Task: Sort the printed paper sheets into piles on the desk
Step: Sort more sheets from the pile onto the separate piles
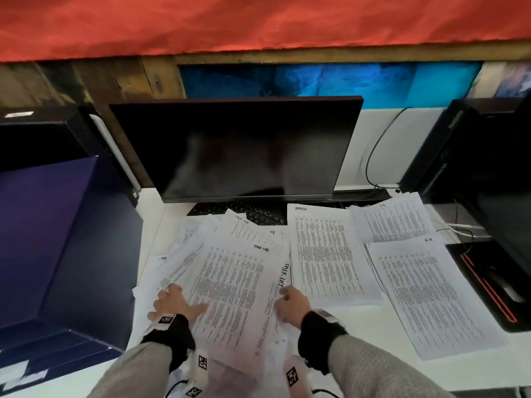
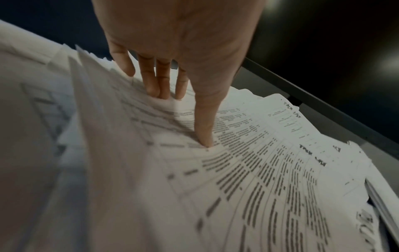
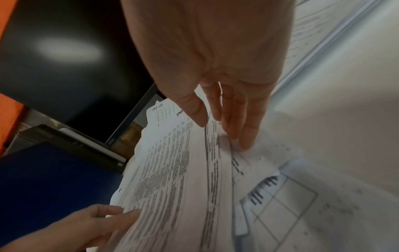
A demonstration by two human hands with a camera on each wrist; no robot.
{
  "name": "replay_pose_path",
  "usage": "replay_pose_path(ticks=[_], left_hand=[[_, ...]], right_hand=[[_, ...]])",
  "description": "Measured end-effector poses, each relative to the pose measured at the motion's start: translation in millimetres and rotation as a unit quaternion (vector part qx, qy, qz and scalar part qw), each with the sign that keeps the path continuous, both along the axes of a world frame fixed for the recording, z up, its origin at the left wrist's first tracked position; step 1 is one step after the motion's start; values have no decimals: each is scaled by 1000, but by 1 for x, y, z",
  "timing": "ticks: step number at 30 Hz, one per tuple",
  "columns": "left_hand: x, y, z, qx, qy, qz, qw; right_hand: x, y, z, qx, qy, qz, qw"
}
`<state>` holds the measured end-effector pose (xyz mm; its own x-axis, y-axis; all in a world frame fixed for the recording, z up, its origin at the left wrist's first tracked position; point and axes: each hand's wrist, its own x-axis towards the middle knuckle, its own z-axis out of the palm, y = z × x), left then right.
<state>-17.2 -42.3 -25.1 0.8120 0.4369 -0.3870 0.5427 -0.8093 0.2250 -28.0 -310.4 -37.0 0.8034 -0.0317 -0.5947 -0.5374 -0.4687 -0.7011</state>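
three neat piles (image 1: 330, 254) already sat on the right half of the white desk (image 1: 373, 334), the far-right ones hand-marked "i.t." and "h.r.", the first heading too small to read for sure. the unsorted mess (image 1: 230, 282) of "task list" printouts was fanned out in front of the dark monitor (image 1: 235, 147), partly lying over the keyboard (image 1: 244, 212).

left hand (image 1: 172, 304) lay flat on the left side of the fan, fingers (image 2: 164, 81) straight and spread, thumb pressing into the print, so flat and loose, not gripping anything. right hand (image 1: 293, 301) was at the fan's right edge, fingers (image 3: 248, 126) reaching down along the sheet edges; looked pretty relaxed, but whether it was actually pinching a page i couldn't tell.

handling-wise i'd guess this stuff is light, floppy and slidey, sheets skate over each other and crease easily. best bet imo is to pin the stack with the flat hand and lift one page by a free corner or long edge, thumb on top.
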Motion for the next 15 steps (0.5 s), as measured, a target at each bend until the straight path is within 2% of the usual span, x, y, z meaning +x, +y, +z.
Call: replay_pose_path(ticks=[6,11,15], left_hand=[[4,6,1,-132,-25,10,991],[0,5,2,-178,-93,-20,979],[-5,21,8,-248,-118,3,962]], right_hand=[[-3,10,-7,-35,-4,10,999],[-5,15,-6,-11,0,-3,1000],[-3,11,-5,40,12,-48,998]])
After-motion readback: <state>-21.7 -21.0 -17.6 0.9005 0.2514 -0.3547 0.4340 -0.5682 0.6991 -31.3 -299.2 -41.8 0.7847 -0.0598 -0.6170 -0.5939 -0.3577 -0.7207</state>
